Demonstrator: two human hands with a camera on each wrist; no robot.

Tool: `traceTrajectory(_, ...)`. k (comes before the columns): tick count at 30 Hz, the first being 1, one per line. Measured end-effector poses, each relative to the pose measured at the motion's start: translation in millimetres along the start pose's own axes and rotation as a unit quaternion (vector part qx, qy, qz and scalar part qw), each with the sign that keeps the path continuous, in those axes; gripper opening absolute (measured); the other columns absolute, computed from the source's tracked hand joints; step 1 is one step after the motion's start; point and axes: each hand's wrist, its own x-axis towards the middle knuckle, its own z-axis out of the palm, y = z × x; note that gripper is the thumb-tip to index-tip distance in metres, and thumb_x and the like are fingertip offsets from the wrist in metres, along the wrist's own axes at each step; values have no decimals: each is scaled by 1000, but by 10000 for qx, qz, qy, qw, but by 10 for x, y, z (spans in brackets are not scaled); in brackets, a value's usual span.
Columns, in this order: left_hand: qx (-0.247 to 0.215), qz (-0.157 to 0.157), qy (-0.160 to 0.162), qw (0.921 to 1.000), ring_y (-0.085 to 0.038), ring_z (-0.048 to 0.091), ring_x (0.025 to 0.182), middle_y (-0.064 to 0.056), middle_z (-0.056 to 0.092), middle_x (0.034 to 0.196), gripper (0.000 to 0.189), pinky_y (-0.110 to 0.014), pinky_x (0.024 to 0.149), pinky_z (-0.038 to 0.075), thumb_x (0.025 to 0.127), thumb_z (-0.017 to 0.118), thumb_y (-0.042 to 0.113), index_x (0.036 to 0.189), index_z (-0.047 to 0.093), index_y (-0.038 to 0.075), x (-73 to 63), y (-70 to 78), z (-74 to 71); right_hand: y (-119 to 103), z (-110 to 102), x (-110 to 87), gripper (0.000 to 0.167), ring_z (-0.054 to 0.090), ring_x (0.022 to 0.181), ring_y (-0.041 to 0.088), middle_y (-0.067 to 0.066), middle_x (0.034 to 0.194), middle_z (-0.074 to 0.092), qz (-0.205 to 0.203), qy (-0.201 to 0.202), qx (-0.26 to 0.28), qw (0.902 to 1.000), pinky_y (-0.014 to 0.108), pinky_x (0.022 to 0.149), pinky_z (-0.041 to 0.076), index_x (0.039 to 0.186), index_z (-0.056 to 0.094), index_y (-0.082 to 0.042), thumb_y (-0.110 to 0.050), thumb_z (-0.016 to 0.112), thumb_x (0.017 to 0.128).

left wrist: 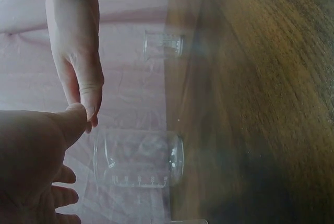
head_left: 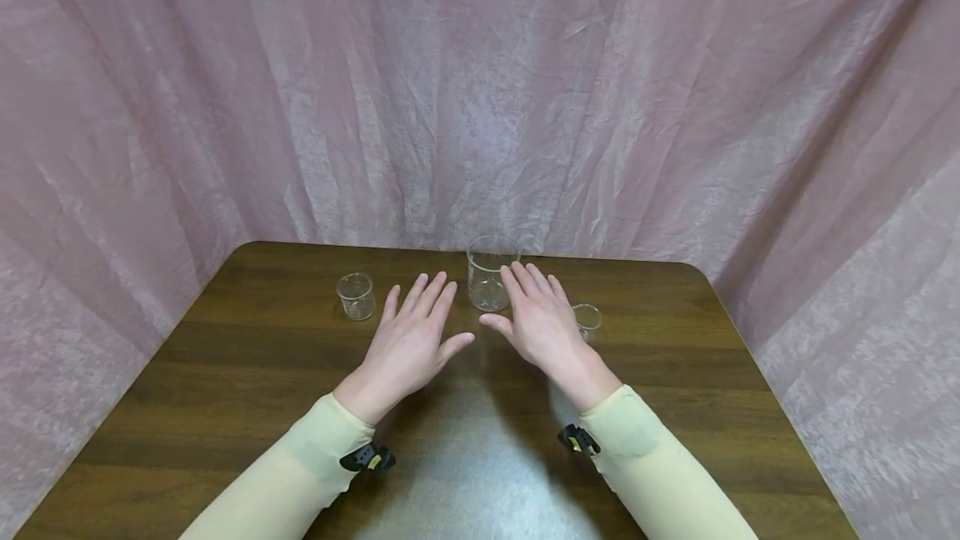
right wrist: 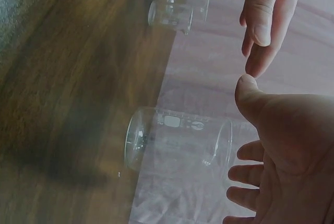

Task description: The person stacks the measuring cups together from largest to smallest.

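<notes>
My left hand [head_left: 408, 340] is held over the table, palm down, with its fingers straight and nothing in it. My right hand [head_left: 543, 323] mirrors it, also holding nothing. A large clear glass beaker [head_left: 488, 294] stands upright beyond the hands, its rim partly overlapped by the right fingertips in the head view; the right wrist view shows the fingers apart from the table. Left of the left hand sits a small glass beaker [head_left: 356, 300]; in the right wrist view overlapping glass outlines [right wrist: 175, 16] appear there. Another small beaker [head_left: 588, 319] is partly hidden behind the right hand.
The brown wooden table [head_left: 247, 407] has rounded far corners, and its far edge lies just behind the large beaker. Pink curtains [head_left: 480, 90] hang behind it and at both sides. Each sleeve has a dark wrist strap [head_left: 367, 457] over it.
</notes>
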Motion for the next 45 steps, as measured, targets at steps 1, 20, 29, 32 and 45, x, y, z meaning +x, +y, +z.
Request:
traceTrajectory(1,-1,3,-11,10000,-42,36,161,-18,43,172,85,-73,125,28,104,71,60,164,50,3,3,2,-1,7,2,12,88,40,158,42,22,168,48,17,-56,-18,10000,62,127,32,165,47,0,-59,70,104)
traceTrajectory(20,-94,1,7,10000,-41,36,161,-18,44,171,83,-72,126,26,105,70,58,165,49,4,77,-12,59,56,18,139,87,34,161,41,22,173,39,296,-482,5,9984,60,130,28,166,45,-4,-60,69,105)
traceTrajectory(29,-121,-8,47,9999,-41,37,161,-17,45,171,78,-72,126,27,107,69,55,165,50,5,109,-6,64,61,22,136,83,37,160,42,24,170,43,235,-388,72,9989,60,129,30,163,49,-3,-58,71,104)
traceTrajectory(32,-111,-4,56,9999,-41,37,160,-17,45,171,78,-72,126,27,107,69,54,165,50,5,123,-7,67,57,19,127,83,37,160,41,24,170,43,208,-387,94,9990,59,130,29,163,49,-3,-57,71,104)
traceTrajectory(45,-177,28,-22,9998,-40,35,162,-16,42,173,75,-72,126,25,109,67,52,165,49,5,164,-11,104,30,-11,66,82,37,160,41,24,170,43,118,-401,159,9990,58,130,29,163,49,-2,-56,71,105)
